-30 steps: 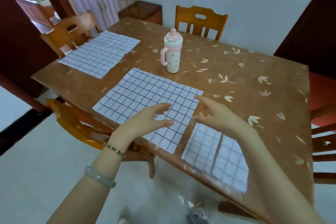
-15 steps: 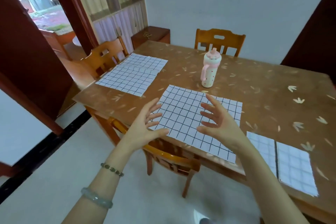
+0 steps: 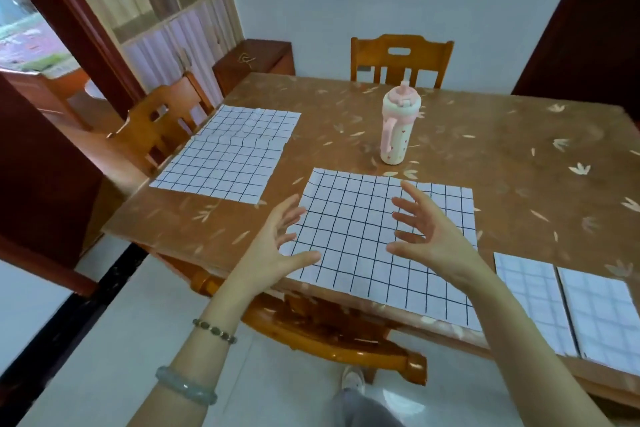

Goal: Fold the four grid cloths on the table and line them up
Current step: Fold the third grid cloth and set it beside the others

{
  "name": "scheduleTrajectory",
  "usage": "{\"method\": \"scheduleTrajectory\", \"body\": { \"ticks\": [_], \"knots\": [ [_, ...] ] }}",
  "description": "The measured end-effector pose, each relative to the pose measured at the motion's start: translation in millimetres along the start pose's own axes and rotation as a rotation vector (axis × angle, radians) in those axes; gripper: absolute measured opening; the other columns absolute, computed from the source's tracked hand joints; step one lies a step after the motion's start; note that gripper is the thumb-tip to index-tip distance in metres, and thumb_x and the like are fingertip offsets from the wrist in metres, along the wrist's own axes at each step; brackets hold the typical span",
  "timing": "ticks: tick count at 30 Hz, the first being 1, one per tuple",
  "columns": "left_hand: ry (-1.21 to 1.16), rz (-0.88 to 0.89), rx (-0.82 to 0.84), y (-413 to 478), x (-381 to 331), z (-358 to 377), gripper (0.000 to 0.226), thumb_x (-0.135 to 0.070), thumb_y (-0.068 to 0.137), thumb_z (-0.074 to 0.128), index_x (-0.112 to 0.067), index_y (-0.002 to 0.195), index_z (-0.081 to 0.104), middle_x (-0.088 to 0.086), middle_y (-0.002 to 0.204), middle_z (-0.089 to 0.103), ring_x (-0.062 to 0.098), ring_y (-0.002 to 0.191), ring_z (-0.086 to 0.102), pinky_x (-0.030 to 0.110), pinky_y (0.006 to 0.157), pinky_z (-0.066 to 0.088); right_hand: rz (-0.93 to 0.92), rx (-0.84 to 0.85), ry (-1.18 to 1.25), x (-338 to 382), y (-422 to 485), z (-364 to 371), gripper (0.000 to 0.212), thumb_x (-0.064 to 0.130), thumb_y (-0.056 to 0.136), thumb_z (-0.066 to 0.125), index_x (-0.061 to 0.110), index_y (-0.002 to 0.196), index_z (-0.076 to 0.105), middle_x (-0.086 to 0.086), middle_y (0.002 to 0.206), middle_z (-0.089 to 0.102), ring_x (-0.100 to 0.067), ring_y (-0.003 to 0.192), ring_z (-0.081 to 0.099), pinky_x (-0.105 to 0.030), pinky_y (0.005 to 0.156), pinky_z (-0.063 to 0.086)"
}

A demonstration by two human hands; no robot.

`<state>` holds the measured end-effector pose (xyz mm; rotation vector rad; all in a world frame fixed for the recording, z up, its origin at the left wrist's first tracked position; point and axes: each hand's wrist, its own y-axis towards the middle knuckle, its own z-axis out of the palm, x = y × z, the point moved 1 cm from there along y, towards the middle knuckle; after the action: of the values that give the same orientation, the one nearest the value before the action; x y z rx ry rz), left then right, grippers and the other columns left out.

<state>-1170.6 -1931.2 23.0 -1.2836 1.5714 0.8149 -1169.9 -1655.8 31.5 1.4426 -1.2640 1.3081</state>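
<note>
A white cloth with a black grid (image 3: pixel 360 232) lies flat and unfolded at the table's near edge. My left hand (image 3: pixel 277 246) hovers over its left edge with fingers spread, holding nothing. My right hand (image 3: pixel 426 232) hovers over its right half, fingers spread too. A second unfolded grid cloth (image 3: pixel 228 152) lies at the table's left side. Two folded grid cloths lie side by side at the near right: one (image 3: pixel 530 298) next to the other (image 3: pixel 602 319).
A pink and cream bottle (image 3: pixel 398 125) stands upright behind the middle cloth. The brown table (image 3: pixel 502 163) has a leaf pattern. Wooden chairs stand at the near edge (image 3: pixel 332 336), the left (image 3: pixel 162 118) and the far side (image 3: pixel 401 59).
The view has swung left and closer, bringing the unfolded middle cloth in front of me. Both hands have risen over it with fingers spread; the folded cloths now lie to my right.
</note>
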Motion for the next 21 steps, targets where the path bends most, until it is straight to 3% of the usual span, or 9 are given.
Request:
{"method": "scheduleTrajectory", "body": {
  "ticks": [4, 9, 13, 18, 21],
  "knots": [
    [0.029, -0.058, 0.072, 52, 14, -9, 0.105, -0.054, 0.059, 0.082, -0.037, 0.146, 0.026, -0.019, 0.142, 0.042, -0.004, 0.132, 0.038, 0.025, 0.110, 0.035, 0.060, -0.076, 0.019, -16, 37, -13, 0.092, 0.002, 0.073, 0.078, 0.044, 0.140, 0.030, 0.005, 0.140, 0.046, -0.009, 0.125, 0.049, -0.029, 0.096, 0.047],
    [0.033, -0.102, 0.133, 104, 31, -7, 0.093, -0.031, 0.070, 0.083, -0.040, 0.144, 0.027, -0.019, 0.140, 0.042, 0.000, 0.134, 0.038, 0.019, 0.106, 0.034, 0.120, -0.145, 0.012, -27, 66, -34, 0.087, 0.001, 0.075, 0.075, 0.040, 0.140, 0.032, 0.007, 0.138, 0.047, -0.006, 0.122, 0.050, -0.029, 0.097, 0.047],
    [0.045, -0.122, 0.180, 143, 38, -8, 0.090, -0.021, 0.074, 0.081, -0.038, 0.144, 0.027, -0.023, 0.135, 0.042, 0.002, 0.133, 0.038, 0.014, 0.101, 0.034, 0.167, -0.194, -0.001, -37, 83, -48, 0.084, 0.002, 0.075, 0.075, 0.049, 0.132, 0.036, 0.010, 0.135, 0.049, -0.005, 0.121, 0.051, -0.024, 0.092, 0.049],
    [0.082, -0.121, 0.237, 197, 53, -16, 0.092, -0.031, 0.071, 0.082, -0.035, 0.145, 0.028, -0.010, 0.146, 0.038, 0.002, 0.135, 0.034, 0.029, 0.113, 0.029, 0.249, -0.253, -0.025, -48, 106, -63, 0.080, -0.002, 0.077, 0.072, 0.037, 0.137, 0.036, 0.005, 0.132, 0.049, -0.011, 0.120, 0.051, -0.025, 0.093, 0.046],
    [0.146, -0.157, 0.255, 236, 72, -25, 0.094, -0.043, 0.068, 0.083, -0.039, 0.144, 0.029, -0.010, 0.151, 0.034, 0.011, 0.138, 0.031, 0.038, 0.115, 0.028, 0.293, -0.319, -0.032, -64, 122, -79, 0.073, -0.004, 0.079, 0.070, 0.029, 0.137, 0.040, 0.000, 0.131, 0.051, -0.015, 0.120, 0.051, -0.023, 0.090, 0.045]
  ]
}}
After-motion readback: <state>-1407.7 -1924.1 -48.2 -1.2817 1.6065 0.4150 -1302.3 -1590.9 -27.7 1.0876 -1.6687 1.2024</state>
